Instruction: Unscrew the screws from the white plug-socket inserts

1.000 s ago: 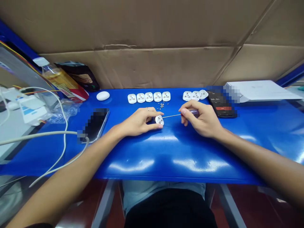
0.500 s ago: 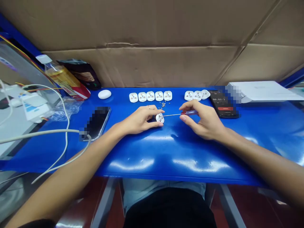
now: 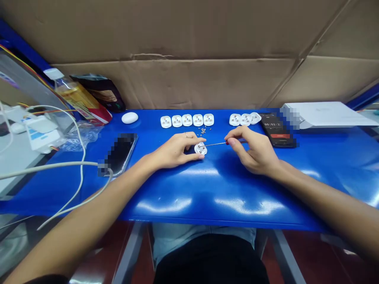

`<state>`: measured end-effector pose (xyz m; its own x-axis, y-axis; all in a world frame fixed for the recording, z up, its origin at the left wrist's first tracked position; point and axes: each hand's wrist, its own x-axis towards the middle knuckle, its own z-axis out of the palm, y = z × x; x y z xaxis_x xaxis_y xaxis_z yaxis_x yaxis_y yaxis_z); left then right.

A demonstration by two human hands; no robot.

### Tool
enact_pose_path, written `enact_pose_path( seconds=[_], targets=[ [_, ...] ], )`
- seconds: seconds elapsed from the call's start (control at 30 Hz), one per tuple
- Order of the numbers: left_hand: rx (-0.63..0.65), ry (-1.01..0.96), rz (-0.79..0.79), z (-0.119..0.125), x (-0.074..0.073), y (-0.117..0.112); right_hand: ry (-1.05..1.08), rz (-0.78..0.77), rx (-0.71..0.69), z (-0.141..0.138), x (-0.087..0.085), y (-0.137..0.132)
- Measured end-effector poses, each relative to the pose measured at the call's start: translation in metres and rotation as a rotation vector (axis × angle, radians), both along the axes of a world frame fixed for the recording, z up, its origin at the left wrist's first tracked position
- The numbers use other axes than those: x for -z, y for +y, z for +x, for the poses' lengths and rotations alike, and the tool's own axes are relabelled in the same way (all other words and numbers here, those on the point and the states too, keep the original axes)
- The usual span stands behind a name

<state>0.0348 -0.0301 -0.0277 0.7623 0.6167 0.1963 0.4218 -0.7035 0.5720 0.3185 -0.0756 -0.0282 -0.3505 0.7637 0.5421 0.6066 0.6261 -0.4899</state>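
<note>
Between the thumb and fingers of my left hand [image 3: 180, 150] is a small white plastic plug part [image 3: 201, 149] with metal pieces in it. My right hand [image 3: 254, 150] is closed around the red handle of a screwdriver [image 3: 216, 144]. The thin shaft points left, and its tip meets the plug part. Just behind lies a little pile of screws [image 3: 203, 130]. A row of similar white plug parts [image 3: 187, 120] stands further back, and a few more plug parts [image 3: 245, 119] lie to the right of them.
At left are a dark phone [image 3: 121, 154], a white oval case [image 3: 129, 117], a drink bottle [image 3: 81, 98] and a loose pale cable [image 3: 82, 169]. On the right, a phone showing a timer [image 3: 276, 130] lies beside a white box [image 3: 328, 114]. Cardboard [image 3: 189, 83] stands along the back of the blue table [image 3: 189, 197].
The plug part now lies flatter in my left hand. My right fingers have closed further round the screwdriver handle, and its tip remains at the part.
</note>
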Motion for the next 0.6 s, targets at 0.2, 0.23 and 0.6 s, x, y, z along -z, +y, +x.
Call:
enact_pose_path(
  seconds=[0.2,0.23,0.6],
  targets=[
    [0.0,0.013,0.019,0.0007,-0.0002,-0.0003,0.006,0.07,-0.105,-0.002,-0.0059,-0.0055],
    [-0.001,0.019,0.019,0.0008,-0.0003,-0.0003,0.005,0.04,-0.084,-0.0021,-0.0063,-0.0059],
    [0.006,0.028,0.027,0.0005,-0.0005,0.0002,-0.039,0.083,-0.085,0.0,-0.0029,-0.0044]
  ],
)
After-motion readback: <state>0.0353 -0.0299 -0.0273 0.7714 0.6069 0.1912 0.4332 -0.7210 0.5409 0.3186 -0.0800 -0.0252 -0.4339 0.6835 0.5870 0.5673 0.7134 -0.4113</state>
